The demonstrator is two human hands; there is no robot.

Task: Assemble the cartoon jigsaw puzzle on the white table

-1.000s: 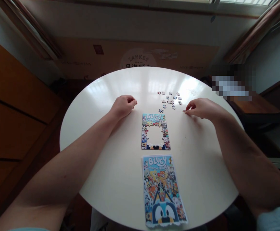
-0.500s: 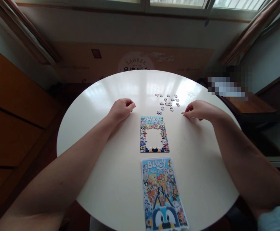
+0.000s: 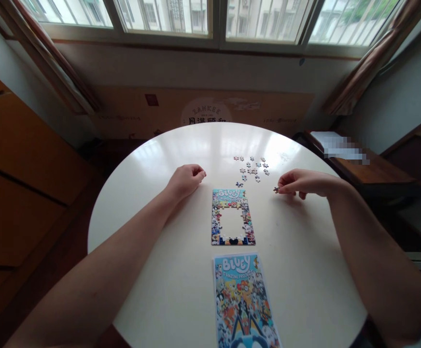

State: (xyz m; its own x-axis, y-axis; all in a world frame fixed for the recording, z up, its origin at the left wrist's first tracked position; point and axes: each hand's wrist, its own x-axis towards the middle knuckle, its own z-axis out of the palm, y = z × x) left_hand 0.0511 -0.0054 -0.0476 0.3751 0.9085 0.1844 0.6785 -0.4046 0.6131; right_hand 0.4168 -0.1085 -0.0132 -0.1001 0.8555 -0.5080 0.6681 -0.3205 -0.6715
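My right hand (image 3: 299, 183) pinches a small jigsaw piece (image 3: 276, 190) between thumb and fingertips, just over the table to the right of the loose pieces. With its fingers curled closed, my left hand (image 3: 189, 179) rests on the table; nothing shows between its fingertips. Between my hands lies a partly built jigsaw puzzle (image 3: 216, 217), its border joined and its middle open down to the white tabletop. Several loose jigsaw pieces (image 3: 254, 171) are spread beyond it, towards the right. Nearer to me is a printed reference picture (image 3: 245, 295) headed "Bluey", its lower end cut off by the frame.
All this lies on a round white table (image 3: 152, 285). A printed cardboard panel (image 3: 119, 108) stands against the wall under the window. On the right is a wooden stand (image 3: 380, 166) with a blurred-out item on it, and brown cabinets (image 3: 18, 174) are on the left.
The view has tilted up, so more of the window shows and the table sits lower. My right hand has lifted the jigsaw piece slightly and turned it. My left hand stays much the same.
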